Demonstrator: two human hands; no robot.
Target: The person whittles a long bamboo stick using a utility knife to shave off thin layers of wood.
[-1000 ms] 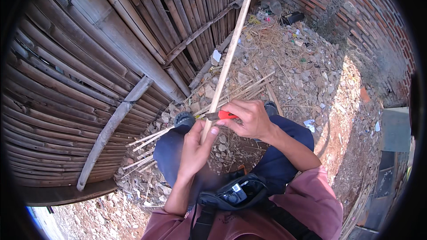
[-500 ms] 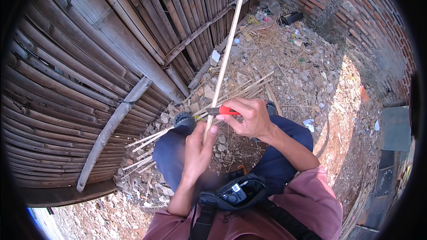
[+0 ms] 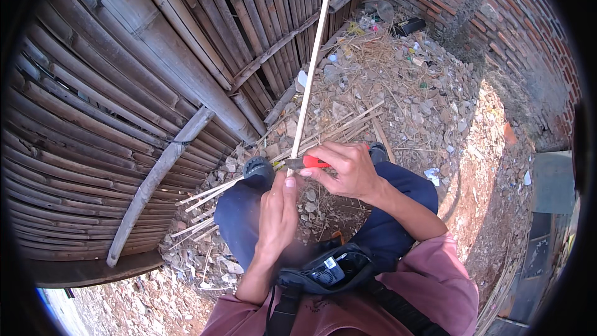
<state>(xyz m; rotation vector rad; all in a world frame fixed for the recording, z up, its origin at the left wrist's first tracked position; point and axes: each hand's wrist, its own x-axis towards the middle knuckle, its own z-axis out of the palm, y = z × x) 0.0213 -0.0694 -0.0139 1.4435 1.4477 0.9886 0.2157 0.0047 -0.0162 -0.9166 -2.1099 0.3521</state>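
Note:
A long, pale bamboo strip point(image 3: 313, 68) points away from me, its near end held in my left hand point(image 3: 277, 214). The thumb of that hand lies along the strip. In my right hand point(image 3: 349, 171) is a red-handled knife point(image 3: 316, 162), gripped with the fingers wrapped round the handle. Its dark blade part lies across the strip just beyond my left thumb. How deep the edge sits in the strip is too small to tell.
More cut bamboo strips point(image 3: 211, 194) lie on the rubble by my left leg and ahead of my feet. A bamboo slat wall point(image 3: 143, 56) stands close at left. A brick wall point(image 3: 460, 0) rises at the far right. An open black waist bag point(image 3: 326, 267) rests at my lap.
My right hand and the knife have come slightly nearer to me along the strip, close to my left thumb. The strip's far end has swung a little left.

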